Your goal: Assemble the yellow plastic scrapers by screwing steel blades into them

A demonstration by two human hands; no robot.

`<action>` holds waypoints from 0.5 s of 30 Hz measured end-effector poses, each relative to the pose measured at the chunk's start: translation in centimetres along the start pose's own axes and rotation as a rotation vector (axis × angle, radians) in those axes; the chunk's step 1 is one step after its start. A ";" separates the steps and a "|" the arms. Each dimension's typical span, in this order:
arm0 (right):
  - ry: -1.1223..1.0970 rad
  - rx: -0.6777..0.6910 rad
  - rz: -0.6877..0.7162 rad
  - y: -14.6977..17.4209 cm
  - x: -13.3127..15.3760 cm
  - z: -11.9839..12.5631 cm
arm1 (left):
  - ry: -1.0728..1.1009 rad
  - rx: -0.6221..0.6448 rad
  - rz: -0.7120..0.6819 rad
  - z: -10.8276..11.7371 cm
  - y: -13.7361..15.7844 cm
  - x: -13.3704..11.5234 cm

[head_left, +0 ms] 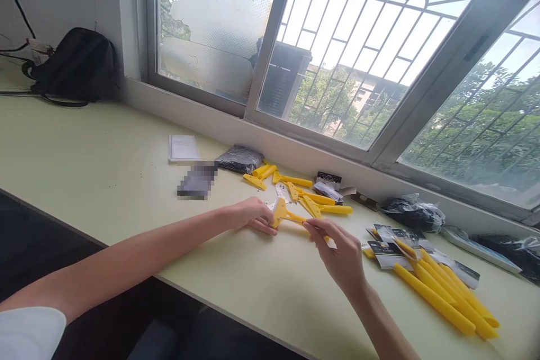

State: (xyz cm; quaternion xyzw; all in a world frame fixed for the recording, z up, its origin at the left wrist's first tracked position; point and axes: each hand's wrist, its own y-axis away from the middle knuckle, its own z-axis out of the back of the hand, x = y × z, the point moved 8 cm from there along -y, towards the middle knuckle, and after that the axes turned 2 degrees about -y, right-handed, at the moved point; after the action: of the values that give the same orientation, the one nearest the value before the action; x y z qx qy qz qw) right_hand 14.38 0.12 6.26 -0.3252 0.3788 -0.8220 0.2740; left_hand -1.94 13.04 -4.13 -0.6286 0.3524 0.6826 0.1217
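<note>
Near the table's middle, my left hand (253, 215) is closed at the wide head of a yellow scraper (280, 211), holding it just above the tabletop. My right hand (337, 244) pinches a thin metal rod (293, 219) that runs along the scraper toward its head; the rod's kind is too small to make out. Its fingers are close to the scraper's handle, and whether they touch it is hidden. Just behind both hands lie several more yellow scrapers (335, 210), along with small white pieces (282, 191) and tiny loose bits.
At the right, long yellow handles (434, 298) lie piled with black-and-white cards (383, 254). Plastic-wrapped black packs (239, 158) (413, 212) sit along the window wall. A white packet (183, 148) and a blurred dark object (197, 181) lie left of centre. A black bag (76, 64) stands far left.
</note>
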 end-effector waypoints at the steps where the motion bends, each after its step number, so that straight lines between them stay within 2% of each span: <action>1: 0.009 0.006 0.025 0.0 0.3 0.0 | 0.002 -0.002 0.000 0.0 0.0 0.0; 11: 0.052 0.129 0.246 0.6 2.2 -0.3 | 0.017 -0.025 0.001 0.0 0.3 -0.2; 15: 0.063 0.056 0.223 0.3 2.5 0.5 | 0.021 -0.030 -0.002 0.0 0.4 -0.2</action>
State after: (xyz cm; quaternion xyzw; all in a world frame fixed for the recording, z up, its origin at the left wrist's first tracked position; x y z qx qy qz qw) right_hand 13.27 -2.02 7.08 -0.2474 0.3978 -0.8066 0.3605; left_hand -2.12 12.83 -3.79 -0.6377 0.3426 0.6812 0.1091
